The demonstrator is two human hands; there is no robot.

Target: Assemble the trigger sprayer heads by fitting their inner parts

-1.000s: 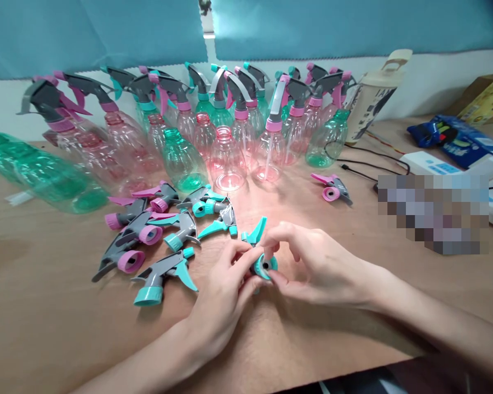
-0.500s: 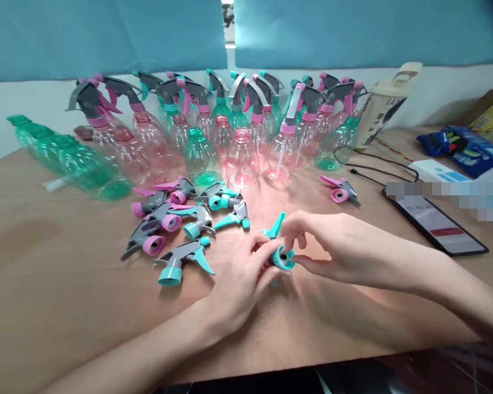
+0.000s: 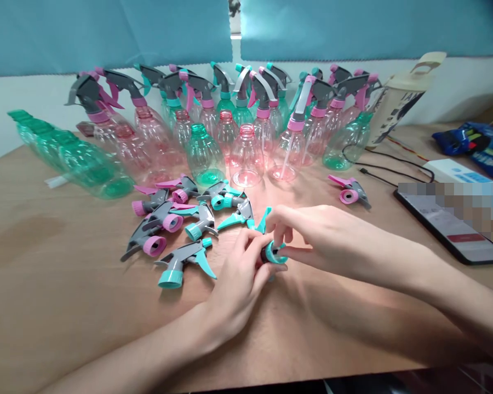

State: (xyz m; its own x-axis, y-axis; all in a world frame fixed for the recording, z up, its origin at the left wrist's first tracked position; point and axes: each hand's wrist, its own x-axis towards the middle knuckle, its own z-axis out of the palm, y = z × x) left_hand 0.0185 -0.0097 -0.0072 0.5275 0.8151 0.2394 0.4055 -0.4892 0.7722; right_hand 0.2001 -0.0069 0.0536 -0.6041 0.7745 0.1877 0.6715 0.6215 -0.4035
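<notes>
My left hand (image 3: 244,268) is closed around a teal-and-grey trigger spray head (image 3: 280,258), with its round collar facing up and to the right. My right hand (image 3: 308,232) is bent over that collar, thumb and fingertips pinched at its opening. Whatever lies between those fingertips is too small or hidden to make out. Beside my left hand lies a loose teal spray head (image 3: 183,265), on its side. Several more loose pink and teal spray heads (image 3: 201,221) are heaped just beyond it.
Several pink and green bottles stand at the back, some topped with spray heads, like the open pink bottle (image 3: 246,158). Green bottles (image 3: 86,164) line the left. On the right are a lone pink spray head (image 3: 349,194), a phone (image 3: 447,224), a cable (image 3: 390,156) and a shaker bottle (image 3: 406,98).
My right fingertips have moved in to the collar's opening, and the collar has tilted. Both hands sit slightly further left in view. The loose spray heads lie as before.
</notes>
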